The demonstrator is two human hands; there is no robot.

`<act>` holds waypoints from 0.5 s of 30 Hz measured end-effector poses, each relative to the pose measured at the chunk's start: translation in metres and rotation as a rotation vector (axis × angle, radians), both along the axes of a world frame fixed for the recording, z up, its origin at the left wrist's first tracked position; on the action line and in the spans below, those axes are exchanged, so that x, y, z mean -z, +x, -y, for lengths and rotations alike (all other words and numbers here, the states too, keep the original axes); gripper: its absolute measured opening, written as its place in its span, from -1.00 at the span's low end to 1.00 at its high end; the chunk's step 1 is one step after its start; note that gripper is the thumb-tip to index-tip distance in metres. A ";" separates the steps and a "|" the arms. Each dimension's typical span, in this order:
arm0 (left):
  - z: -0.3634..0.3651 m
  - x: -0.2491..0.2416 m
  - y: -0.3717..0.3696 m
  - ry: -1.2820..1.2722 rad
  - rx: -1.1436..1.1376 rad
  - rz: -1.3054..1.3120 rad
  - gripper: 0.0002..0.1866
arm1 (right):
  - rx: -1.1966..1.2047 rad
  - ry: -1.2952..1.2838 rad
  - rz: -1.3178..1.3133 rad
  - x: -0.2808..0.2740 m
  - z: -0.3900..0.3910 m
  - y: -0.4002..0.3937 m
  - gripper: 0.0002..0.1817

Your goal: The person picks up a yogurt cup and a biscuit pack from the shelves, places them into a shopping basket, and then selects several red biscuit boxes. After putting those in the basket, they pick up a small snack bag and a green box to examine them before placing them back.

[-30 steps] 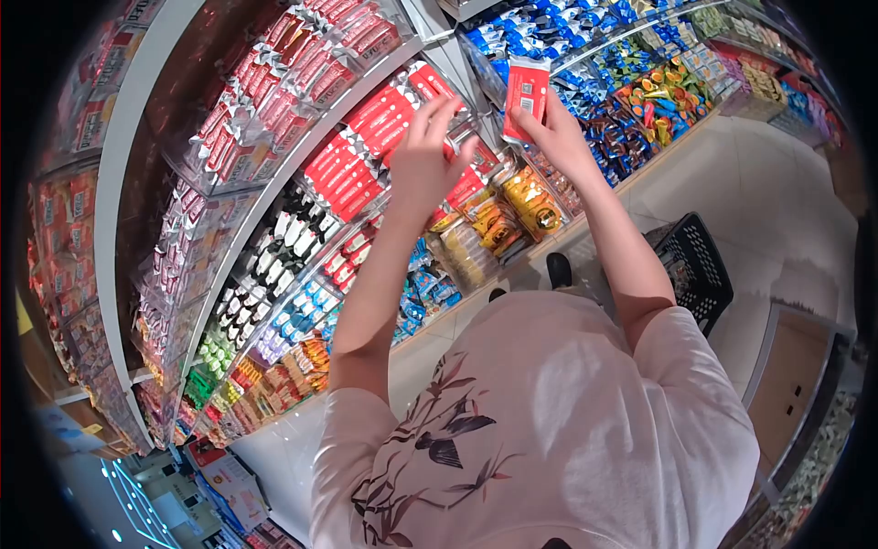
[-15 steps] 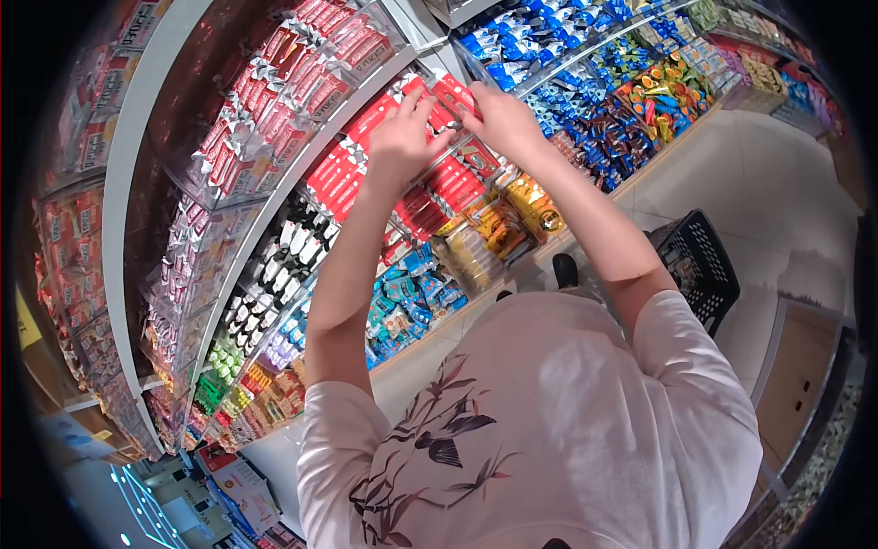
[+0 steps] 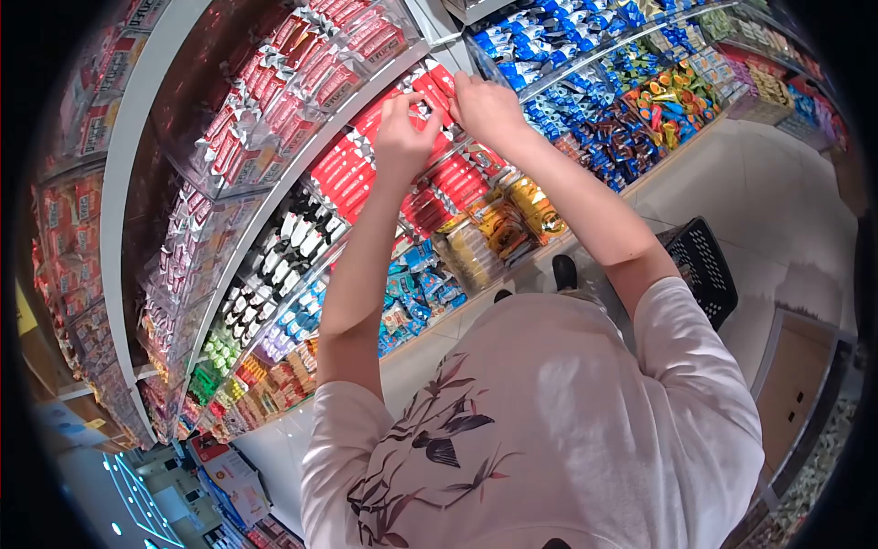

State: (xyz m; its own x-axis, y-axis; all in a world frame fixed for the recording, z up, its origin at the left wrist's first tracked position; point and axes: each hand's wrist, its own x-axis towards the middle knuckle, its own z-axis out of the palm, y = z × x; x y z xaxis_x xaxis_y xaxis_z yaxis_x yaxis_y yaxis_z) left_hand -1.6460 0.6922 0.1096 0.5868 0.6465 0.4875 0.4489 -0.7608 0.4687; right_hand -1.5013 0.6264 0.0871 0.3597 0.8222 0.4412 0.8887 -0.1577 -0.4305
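Note:
Red-wrapped snack bars (image 3: 343, 174) with silver ends lie in rows in a shelf bin. Over the upper part of these rows, my left hand (image 3: 405, 137) has its fingers bent and its thumb brought in around a bar's silver end. Close beside it on the right, my right hand (image 3: 487, 108) has its fingers curled down onto a red-wrapped bar (image 3: 442, 80). The fingertips of both hands touch the rows, and the bars are partly hidden under them. More red packets (image 3: 457, 180) lie just below my hands.
Blue-wrapped sweets (image 3: 521, 46) fill bins to the right. Black-and-white packets (image 3: 297, 233) and yellow bags (image 3: 535, 206) sit nearby. A higher shelf edge (image 3: 302, 151) curves along the left. A black basket (image 3: 704, 270) stands on the floor at the right.
My right hand has moved left, and its fingers have curled onto the bars. My left hand has shifted slightly right, its thumb and fingers drawn closer together.

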 end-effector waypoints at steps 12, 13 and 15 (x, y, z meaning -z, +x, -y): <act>-0.019 0.000 0.008 -0.047 -0.019 -0.137 -0.51 | 0.116 -0.193 -0.039 0.002 -0.017 -0.013 -0.35; -0.017 -0.002 0.009 -0.031 -0.011 -0.154 -0.48 | 0.107 -0.185 -0.035 0.002 -0.017 -0.012 -0.36; -0.012 -0.008 0.010 -0.064 -0.045 -0.202 -0.45 | 0.096 -0.172 -0.034 0.004 -0.014 -0.011 -0.38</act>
State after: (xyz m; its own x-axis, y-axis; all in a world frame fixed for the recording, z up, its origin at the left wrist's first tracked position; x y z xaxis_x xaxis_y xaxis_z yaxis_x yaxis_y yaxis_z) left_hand -1.6359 0.7037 0.1177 0.6386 0.6999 0.3199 0.5714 -0.7097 0.4121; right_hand -1.5128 0.6405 0.0828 0.4522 0.8456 0.2839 0.8516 -0.3147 -0.4192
